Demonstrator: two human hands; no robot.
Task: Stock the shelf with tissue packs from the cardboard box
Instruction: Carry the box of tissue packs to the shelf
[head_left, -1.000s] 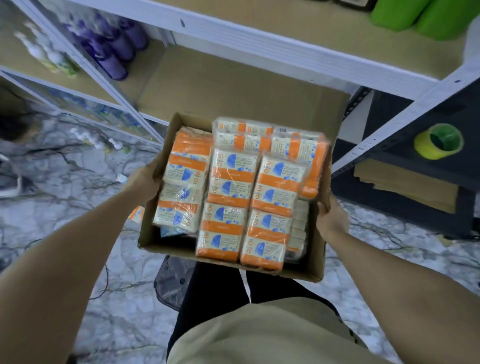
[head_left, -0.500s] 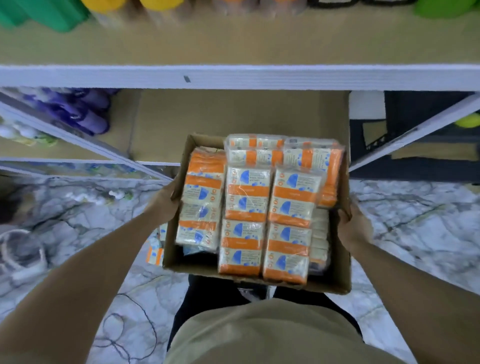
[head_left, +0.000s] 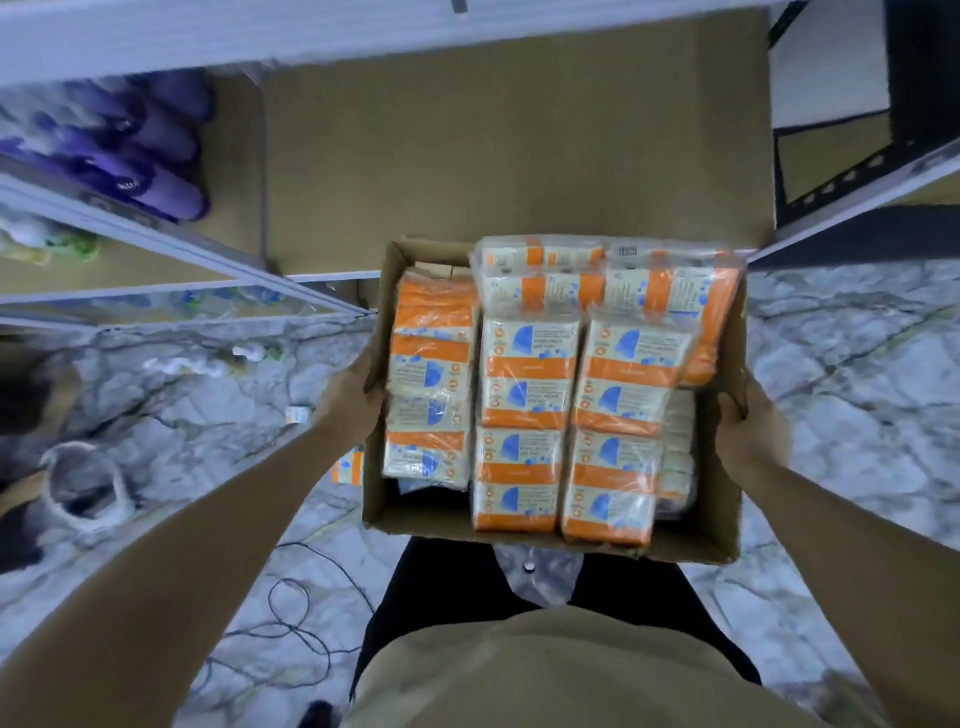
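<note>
Cardboard box (head_left: 722, 467) held level over the marbled floor (head_left: 857, 374), left hand (head_left: 347, 395) clamped on its left wall and right hand (head_left: 748, 431) on its right wall, far edge just short of the shelf (head_left: 519, 156) lip, with a bare brown board wide open behind it and purple bottles (head_left: 150, 156) off to the left. Long axis running away from the body toward that shelf, tissue packs (head_left: 530, 374) filling it in rows, most lying lengthwise the same way, two at the far end turned crosswise. Orange bands and blue marks on the wrappers, print too blurred to read.

one cardboard box (head_left: 722, 540), two hands, four purple bottles (head_left: 156, 150)
</note>
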